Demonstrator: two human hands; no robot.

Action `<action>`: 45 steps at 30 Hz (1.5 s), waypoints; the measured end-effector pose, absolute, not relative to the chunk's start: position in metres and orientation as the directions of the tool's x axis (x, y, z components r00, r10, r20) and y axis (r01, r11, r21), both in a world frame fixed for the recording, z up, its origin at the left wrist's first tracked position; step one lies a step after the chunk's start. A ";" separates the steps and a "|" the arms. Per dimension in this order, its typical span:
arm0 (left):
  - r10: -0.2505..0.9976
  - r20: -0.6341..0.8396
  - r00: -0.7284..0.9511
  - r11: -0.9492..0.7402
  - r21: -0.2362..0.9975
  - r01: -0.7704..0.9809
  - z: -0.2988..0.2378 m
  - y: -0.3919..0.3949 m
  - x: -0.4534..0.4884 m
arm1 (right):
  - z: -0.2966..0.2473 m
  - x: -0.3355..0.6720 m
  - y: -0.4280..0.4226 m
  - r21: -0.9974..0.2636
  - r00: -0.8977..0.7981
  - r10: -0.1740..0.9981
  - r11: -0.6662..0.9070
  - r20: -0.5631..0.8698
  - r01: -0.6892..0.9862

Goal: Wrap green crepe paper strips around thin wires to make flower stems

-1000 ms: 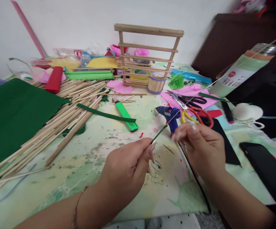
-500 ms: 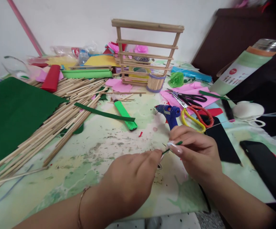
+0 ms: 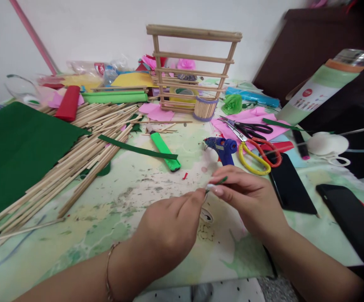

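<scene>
Over cluttered tbl (image 3: 157, 184), pinching thin green piece (image 3: 222, 180) w/ nearly closed L hand (image 3: 169, 226) & R hand (image 3: 253, 199), prob. to keep it steady.

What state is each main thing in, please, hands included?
Left hand, pinching
Right hand, pinching
Thin green piece, held by the fingertips
Stick frame, upright
Glue gun, on its side
Yellow-and-red scissors, handles apart
Green sheet, spread out
Red roll, rolled up
Wooden sticks, loosely piled
Green cutter, lying; blade unclear
Bottle, capped
</scene>
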State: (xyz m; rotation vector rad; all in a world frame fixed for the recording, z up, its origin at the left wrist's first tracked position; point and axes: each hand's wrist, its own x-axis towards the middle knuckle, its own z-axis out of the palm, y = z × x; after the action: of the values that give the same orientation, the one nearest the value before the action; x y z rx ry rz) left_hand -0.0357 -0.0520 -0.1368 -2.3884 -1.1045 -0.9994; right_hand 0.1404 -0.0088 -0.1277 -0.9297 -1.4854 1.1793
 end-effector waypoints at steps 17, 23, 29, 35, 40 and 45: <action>0.608 0.711 0.353 -0.585 0.100 0.805 -0.131 -0.047 -0.035 | -0.129 0.145 -0.001 -0.999 -0.281 0.959 -0.047 -0.037 -0.027; 0.590 0.693 0.415 -0.643 0.092 0.760 -0.137 -0.052 -0.034 | -0.131 0.142 -0.004 -0.973 -0.184 0.958 0.199 0.219 -0.120; 0.534 0.624 0.570 -0.696 -0.058 0.716 -0.150 -0.059 -0.035 | -0.138 0.137 -0.010 -0.961 -0.094 0.962 0.242 0.255 -0.136; 0.517 0.705 0.485 -0.656 -0.037 0.753 -0.144 -0.055 -0.034 | -0.133 0.148 0.002 -0.971 -0.034 0.970 0.239 0.240 -0.028; 0.567 0.713 0.414 -0.639 0.062 0.767 -0.134 -0.053 -0.032 | -0.128 0.156 0.006 -0.976 -0.151 0.977 0.120 0.148 -0.179; 0.728 0.585 0.359 -0.633 0.372 0.678 -0.122 -0.056 -0.033 | -0.133 0.148 -0.001 -0.976 -0.371 0.915 0.085 0.156 -0.202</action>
State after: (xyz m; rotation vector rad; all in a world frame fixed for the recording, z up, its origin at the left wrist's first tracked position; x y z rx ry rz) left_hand -0.0328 -0.0560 -0.1222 -2.6432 -1.3700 -1.1943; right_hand 0.1475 -0.0008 -0.1328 -0.7677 -1.4015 1.4726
